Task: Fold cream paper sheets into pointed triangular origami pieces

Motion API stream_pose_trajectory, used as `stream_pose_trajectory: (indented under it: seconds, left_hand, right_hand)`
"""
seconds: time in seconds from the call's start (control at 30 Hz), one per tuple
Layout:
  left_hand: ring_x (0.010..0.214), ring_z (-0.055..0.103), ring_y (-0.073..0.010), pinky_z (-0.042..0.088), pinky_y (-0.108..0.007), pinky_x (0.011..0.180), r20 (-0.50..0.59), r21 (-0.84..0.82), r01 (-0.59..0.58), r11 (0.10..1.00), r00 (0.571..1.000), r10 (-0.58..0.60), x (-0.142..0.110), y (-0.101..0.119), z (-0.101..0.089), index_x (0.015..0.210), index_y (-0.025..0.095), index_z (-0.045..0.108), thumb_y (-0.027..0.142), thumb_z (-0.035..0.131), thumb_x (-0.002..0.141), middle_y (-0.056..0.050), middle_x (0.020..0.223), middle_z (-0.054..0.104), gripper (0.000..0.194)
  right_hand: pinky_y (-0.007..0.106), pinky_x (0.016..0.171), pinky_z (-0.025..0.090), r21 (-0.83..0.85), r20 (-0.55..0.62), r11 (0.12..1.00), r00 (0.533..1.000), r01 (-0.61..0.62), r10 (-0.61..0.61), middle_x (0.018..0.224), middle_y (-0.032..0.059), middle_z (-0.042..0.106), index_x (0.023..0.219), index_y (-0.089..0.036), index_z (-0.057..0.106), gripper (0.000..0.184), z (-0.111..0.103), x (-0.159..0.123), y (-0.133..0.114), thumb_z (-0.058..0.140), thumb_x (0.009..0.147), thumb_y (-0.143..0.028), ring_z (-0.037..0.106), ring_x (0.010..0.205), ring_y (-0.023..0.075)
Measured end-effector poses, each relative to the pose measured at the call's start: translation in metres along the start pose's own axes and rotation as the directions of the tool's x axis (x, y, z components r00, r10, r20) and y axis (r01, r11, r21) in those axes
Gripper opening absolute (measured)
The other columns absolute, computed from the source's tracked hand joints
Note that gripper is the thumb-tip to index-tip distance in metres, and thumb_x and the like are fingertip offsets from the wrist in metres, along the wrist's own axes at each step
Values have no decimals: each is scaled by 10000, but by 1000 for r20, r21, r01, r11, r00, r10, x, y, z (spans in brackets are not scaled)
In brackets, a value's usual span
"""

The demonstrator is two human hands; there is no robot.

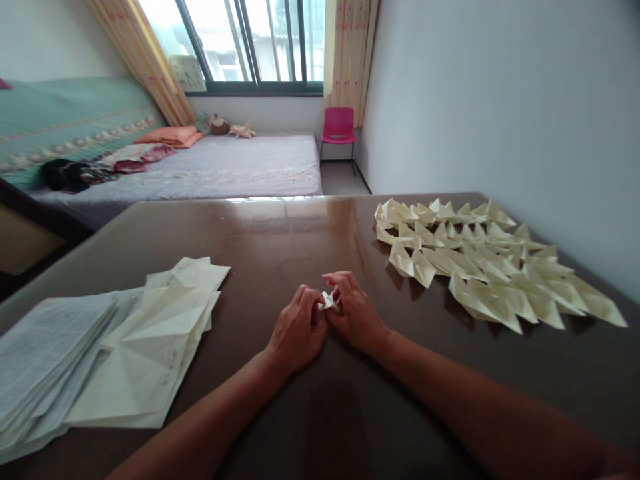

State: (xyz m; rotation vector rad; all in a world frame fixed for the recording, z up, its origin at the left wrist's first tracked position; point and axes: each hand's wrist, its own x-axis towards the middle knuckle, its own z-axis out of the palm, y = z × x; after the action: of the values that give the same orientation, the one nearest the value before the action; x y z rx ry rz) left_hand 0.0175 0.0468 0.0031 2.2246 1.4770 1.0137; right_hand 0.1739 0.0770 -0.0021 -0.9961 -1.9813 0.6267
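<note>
Between my two hands, over the middle of the brown table (280, 247), is a small folded piece of cream paper (327, 301). My left hand (301, 325) pinches its left side with thumb and curled fingers. On the other side my right hand (356, 312) grips it between thumb and fingers, the fingertips raised over it. Most of the paper is covered by the fingers, so its full shape is hidden. Rows of folded cream paper boats (465, 260) sit to the right of my hands. Creased cream sheets (150, 340) lie in a stack at the left.
A thick pile of printed sheets (50, 347) lies at the table's left, partly under the creased ones. A pale wall (500, 100) runs along the right side. Beyond the far edge are a bed (260, 163) and a pink chair (339, 127) below a window (255, 43).
</note>
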Motion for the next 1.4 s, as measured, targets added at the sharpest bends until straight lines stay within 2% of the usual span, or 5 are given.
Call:
stream_pose_trajectory:
  seconds: [0.13,0.23,0.53,0.9,1.4]
  left_hand:
    - [717,528,-129,444,-254,663,-31,51,-60,997,998,62,-5,4,0,944,221,417,107,442,820,-10,884,494,170]
    - [719,548,-130,452,-254,667,-44,59,-53,997,997,56,-5,4,0,961,229,412,124,443,832,-6,882,500,169]
    - [647,579,-118,468,-258,630,25,-74,195,978,981,-193,-1,6,0,944,231,392,262,534,820,21,845,512,191]
    - [736,578,-150,466,-293,670,69,-13,120,993,990,-119,-2,6,3,931,223,400,173,489,781,-6,900,489,181]
    - [681,486,-151,393,-275,625,109,110,67,992,991,-79,4,-5,4,863,227,416,110,438,783,-6,859,469,144]
  right_hand:
    - [293,708,489,97,-112,979,975,-180,190,882,11,534,1062,-202,433,418,0,0,-3,625,694,-148,553,745,145]
    - [270,665,466,98,-41,966,968,-241,246,790,-10,558,923,-204,475,253,-1,0,-5,622,720,-168,552,696,136]
    - [301,757,445,24,10,998,998,-62,61,899,42,636,969,-219,608,192,-3,0,-11,532,817,-130,553,824,179]
    - [293,832,445,105,61,993,997,-59,53,963,35,631,986,-218,611,260,-2,3,-3,493,803,-77,579,909,168]
    - [279,743,418,-12,118,999,992,-49,51,858,25,548,874,-203,501,246,1,3,8,468,695,-38,516,800,167]
